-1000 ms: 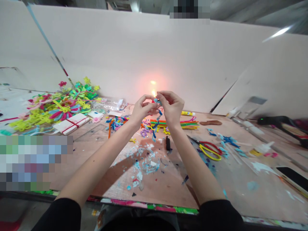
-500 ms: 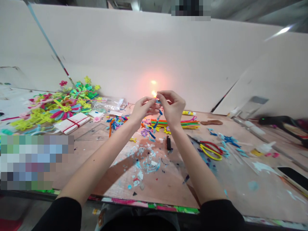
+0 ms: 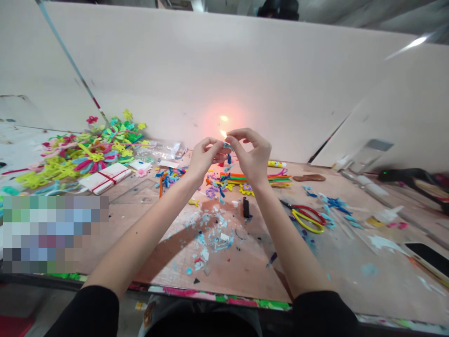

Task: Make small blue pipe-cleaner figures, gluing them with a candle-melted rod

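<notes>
My left hand [image 3: 204, 158] is raised over the back middle of the table, thumb and forefinger pinched on a small blue fuzzy piece [image 3: 227, 146], apparently pipe cleaner. From the right, my right hand [image 3: 255, 153] pinches close to the same piece, its fingertips almost meeting the left ones. A small bright flame [image 3: 223, 134] burns right at the fingertips; its source is hidden. A darker blue end [image 3: 229, 159] hangs below, between the hands. Exactly how each hand grips the piece is too small to make out.
Pipe-cleaner flowers [image 3: 119, 135] heap at left beside a white box [image 3: 105, 179] with a red band. Pipe cleaners [image 3: 257, 179] lie behind my hands. Red-and-yellow-handled pliers [image 3: 308, 219], a black object [image 3: 246, 208], a glue bottle [image 3: 387, 215] and a phone [image 3: 430, 257] lie around; scraps litter the middle.
The blue strand that hung long below my fingers now shows only a short end. My left hand has shifted slightly left; the flame stays at the fingertips.
</notes>
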### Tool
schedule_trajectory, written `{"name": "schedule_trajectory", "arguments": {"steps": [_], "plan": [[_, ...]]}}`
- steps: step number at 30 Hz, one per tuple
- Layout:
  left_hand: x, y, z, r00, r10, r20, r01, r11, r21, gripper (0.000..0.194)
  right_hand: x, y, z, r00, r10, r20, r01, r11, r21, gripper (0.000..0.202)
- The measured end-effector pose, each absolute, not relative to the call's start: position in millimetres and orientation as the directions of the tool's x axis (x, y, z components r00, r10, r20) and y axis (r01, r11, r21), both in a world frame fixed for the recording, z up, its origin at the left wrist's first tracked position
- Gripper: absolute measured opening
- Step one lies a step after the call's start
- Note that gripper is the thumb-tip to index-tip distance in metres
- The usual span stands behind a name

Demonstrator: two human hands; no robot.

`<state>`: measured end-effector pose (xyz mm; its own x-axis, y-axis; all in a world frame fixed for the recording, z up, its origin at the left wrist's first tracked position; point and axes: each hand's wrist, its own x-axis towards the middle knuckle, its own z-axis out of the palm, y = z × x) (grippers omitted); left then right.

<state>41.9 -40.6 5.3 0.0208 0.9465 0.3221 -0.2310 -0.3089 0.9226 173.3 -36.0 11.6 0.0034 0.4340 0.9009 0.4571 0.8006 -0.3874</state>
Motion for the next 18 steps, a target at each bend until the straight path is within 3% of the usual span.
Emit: {"name": "schedule_trajectory", "arguments": {"steps": [12,18], "plan": [[38,-33,2,-0.030,0.890,0.455,-0.130,-0.455,0.881,0.012,174,-33,12,-0.055,0.428,0.902,0.459,0.813,-0.359,0.009],[38,-32,3,-0.058,0.868,0.494,-0.045,-0.496,0.867,0.014,177,-28,11,-0.010,0.483,0.876,0.383,0.811,-0.443,0.007]]}}
